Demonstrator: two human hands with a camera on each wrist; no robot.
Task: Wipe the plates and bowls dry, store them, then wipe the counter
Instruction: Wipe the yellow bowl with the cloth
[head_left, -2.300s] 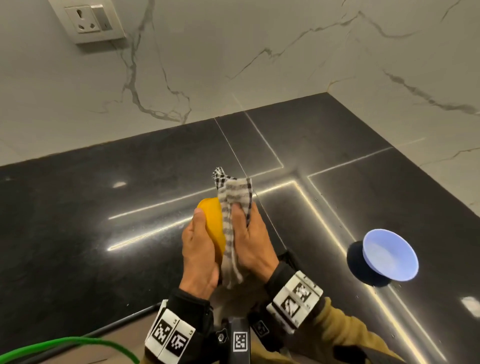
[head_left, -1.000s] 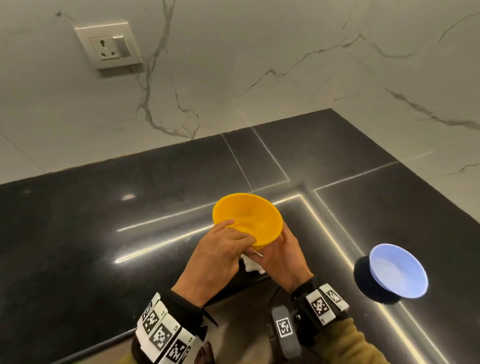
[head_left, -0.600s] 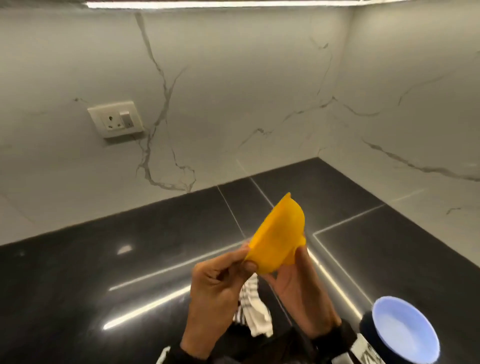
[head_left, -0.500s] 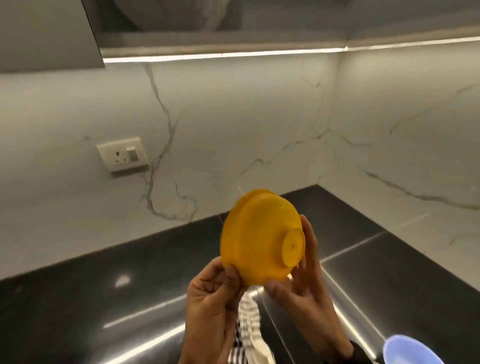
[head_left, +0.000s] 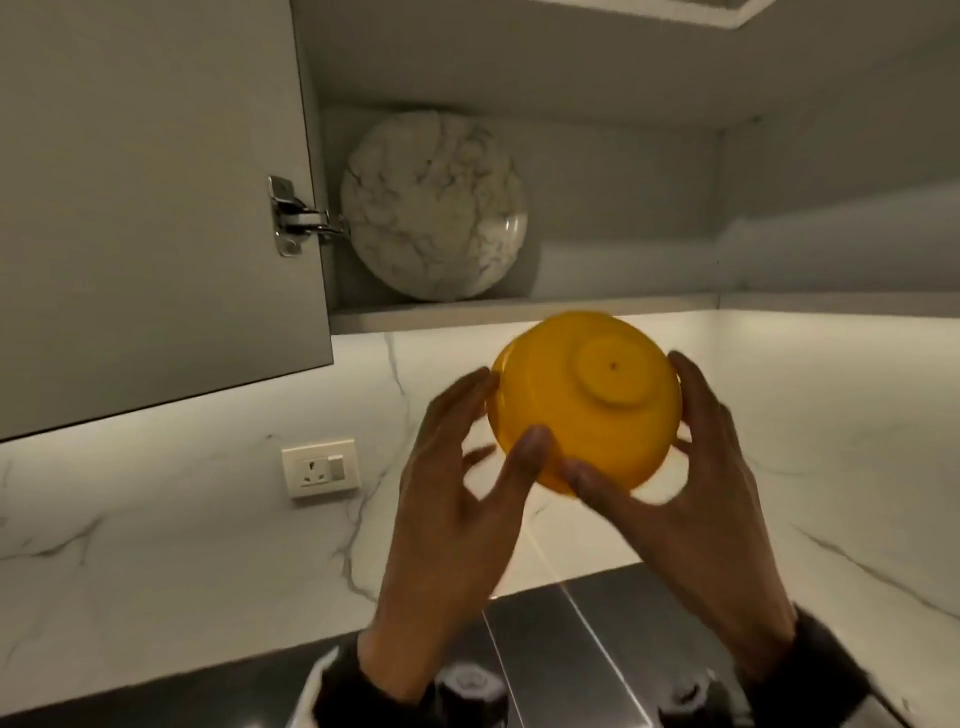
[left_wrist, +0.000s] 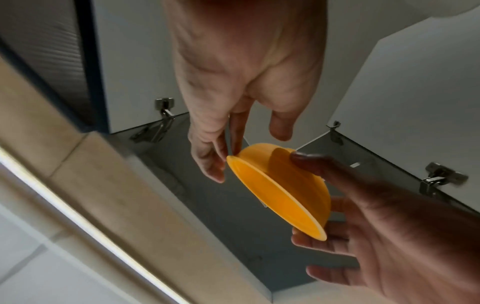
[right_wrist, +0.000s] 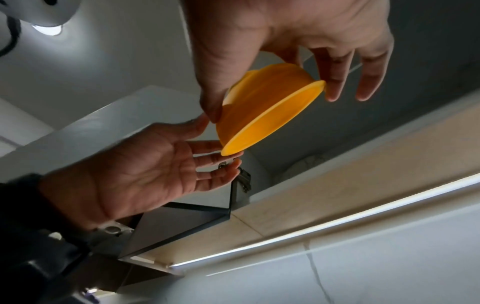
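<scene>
- At far left, an open grey cupboard door (head_left: 156, 208) hangs over a white marble wall, with a metal hinge (head_left: 296, 215) on its inner edge.
- Below the door, a white wall socket (head_left: 321, 468) sits on the marble.
- Just right of the hinge, a round marbled plate (head_left: 434, 208) stands on edge on the cupboard shelf (head_left: 519, 310), leaning toward the back wall.
- Low in the middle, the left hand (head_left: 457, 525) is raised with its grip spread; its straight fingers and thumb touch the left side and rim of the bowl.
- Between the two hands, a yellow bowl (head_left: 587, 402) is held in the air in front of and just below the shelf edge, tipped so its round foot faces the camera and its mouth faces the cupboard.
- To the right, the right hand (head_left: 696, 499) holds the bowl, its grip wrapped around it: thumb on the near wall, fingers reaching over the far rim.
- Along the bottom edge, a strip of dark tabletop (head_left: 561, 618) shows between the wrists.
</scene>
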